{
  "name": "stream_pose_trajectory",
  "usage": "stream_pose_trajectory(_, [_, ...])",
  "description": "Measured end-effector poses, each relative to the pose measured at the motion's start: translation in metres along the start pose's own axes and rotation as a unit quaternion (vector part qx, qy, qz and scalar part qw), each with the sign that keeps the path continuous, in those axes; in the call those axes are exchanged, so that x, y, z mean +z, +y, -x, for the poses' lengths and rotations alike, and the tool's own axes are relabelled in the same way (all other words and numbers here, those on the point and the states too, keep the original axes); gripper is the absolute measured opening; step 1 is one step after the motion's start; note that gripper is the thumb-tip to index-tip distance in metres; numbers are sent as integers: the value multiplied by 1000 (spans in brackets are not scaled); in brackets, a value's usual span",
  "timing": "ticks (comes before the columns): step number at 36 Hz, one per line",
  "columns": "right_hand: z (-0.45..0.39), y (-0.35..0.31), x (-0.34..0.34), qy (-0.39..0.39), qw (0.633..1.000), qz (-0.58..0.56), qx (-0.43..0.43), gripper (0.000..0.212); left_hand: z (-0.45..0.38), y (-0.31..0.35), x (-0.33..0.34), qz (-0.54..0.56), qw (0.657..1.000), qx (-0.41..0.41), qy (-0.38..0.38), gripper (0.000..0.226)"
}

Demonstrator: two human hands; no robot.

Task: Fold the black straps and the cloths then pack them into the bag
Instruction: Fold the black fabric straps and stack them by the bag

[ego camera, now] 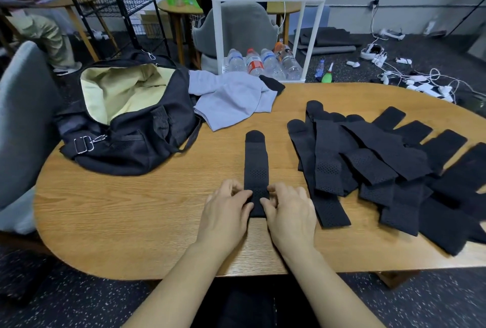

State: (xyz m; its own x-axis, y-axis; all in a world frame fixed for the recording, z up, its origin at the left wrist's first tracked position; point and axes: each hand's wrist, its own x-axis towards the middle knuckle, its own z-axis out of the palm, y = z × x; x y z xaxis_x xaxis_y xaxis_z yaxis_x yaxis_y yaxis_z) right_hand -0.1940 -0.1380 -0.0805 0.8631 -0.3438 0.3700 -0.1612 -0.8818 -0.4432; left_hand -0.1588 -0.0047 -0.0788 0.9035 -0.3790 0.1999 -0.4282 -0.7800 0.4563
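Pinching near end of black strap (256, 167) with left hand (227, 213) and right hand (290, 213); long axis running from desk's (131, 222) near edge toward far edge.

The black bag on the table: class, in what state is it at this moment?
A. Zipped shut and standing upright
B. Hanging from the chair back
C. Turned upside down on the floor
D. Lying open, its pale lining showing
D: the black bag lies on the wooden table with its mouth gaping, so the pale lining inside shows plainly.
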Motion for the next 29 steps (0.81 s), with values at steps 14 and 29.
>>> stream_pose_trajectory(14, [9,25,-6,-15,971,70,-228,34,-10,-10,-30,-75,979,119,-147,60])
stream_pose_trajectory(29, [22,2,-17,26,995,-40,-86,49,15,1,-21,40,998,-23,-44,37])
